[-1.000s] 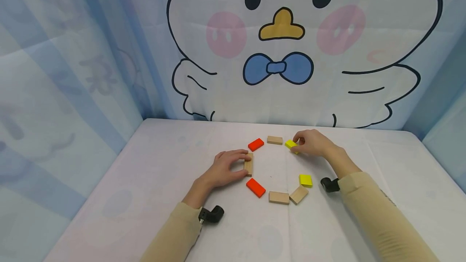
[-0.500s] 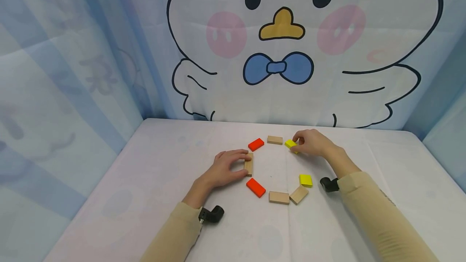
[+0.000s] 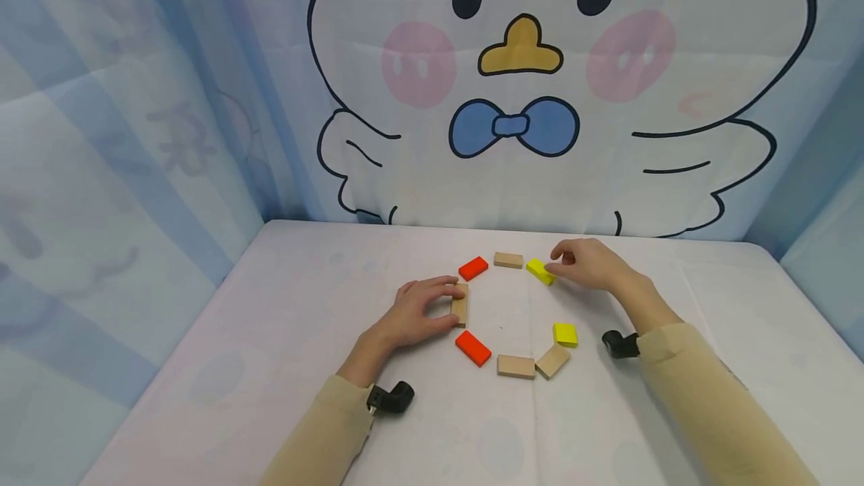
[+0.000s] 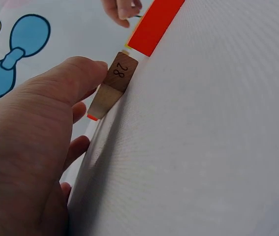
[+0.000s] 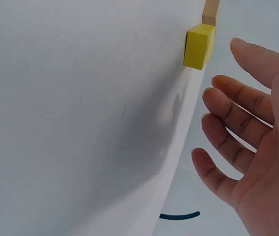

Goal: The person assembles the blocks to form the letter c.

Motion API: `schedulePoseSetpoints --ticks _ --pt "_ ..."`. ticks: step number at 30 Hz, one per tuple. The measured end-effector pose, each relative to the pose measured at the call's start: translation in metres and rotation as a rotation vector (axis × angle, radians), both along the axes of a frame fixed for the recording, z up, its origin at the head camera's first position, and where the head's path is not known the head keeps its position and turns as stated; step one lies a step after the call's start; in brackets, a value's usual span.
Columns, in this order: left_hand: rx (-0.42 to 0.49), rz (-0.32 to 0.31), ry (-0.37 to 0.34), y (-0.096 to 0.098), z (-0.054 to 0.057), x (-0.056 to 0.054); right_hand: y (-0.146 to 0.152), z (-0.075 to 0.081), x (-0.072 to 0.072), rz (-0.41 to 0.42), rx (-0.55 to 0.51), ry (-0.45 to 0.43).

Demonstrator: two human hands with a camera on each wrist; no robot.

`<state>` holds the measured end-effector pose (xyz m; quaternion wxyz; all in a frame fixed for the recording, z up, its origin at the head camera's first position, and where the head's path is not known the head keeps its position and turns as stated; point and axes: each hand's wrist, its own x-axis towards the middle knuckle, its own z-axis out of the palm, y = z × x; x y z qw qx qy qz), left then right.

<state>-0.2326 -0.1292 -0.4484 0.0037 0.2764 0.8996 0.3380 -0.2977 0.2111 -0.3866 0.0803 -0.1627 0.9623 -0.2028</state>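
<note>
My left hand (image 3: pixel 421 313) holds a plain wooden block (image 3: pixel 460 306) lying flat on the table, thumb at its near end and fingers over its far end. In the left wrist view that wooden block (image 4: pixel 121 71) bears the number 28, with my thumb against its edge. At the far right of a ring of blocks, a yellow block (image 3: pixel 540 271) lies flat. My right hand (image 3: pixel 589 264) is just right of it, fingers loosely bent and apart. The right wrist view shows a gap between the yellow block (image 5: pixel 198 46) and my thumb.
The ring also has red blocks (image 3: pixel 474 268) beside the wooden one at left, wooden blocks at the back (image 3: pixel 508 259) and front (image 3: pixel 516 366), and a second yellow block (image 3: pixel 565 334) at right. A patterned curtain (image 3: pixel 513 186) hangs behind the table.
My right hand has let go of the far yellow block and drawn back slightly to the right. My left hand has stayed on its wooden block.
</note>
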Motion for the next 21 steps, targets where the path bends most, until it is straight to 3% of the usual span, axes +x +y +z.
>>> schedulePoseSetpoints --ticks 14,21 --pt "0.074 0.017 -0.048 -0.005 0.001 -0.002 0.018 0.01 0.023 0.007 -0.043 0.158" --pt "0.116 0.043 -0.072 -0.009 0.009 -0.001 0.018 0.017 0.038 -0.011 -0.063 0.209"
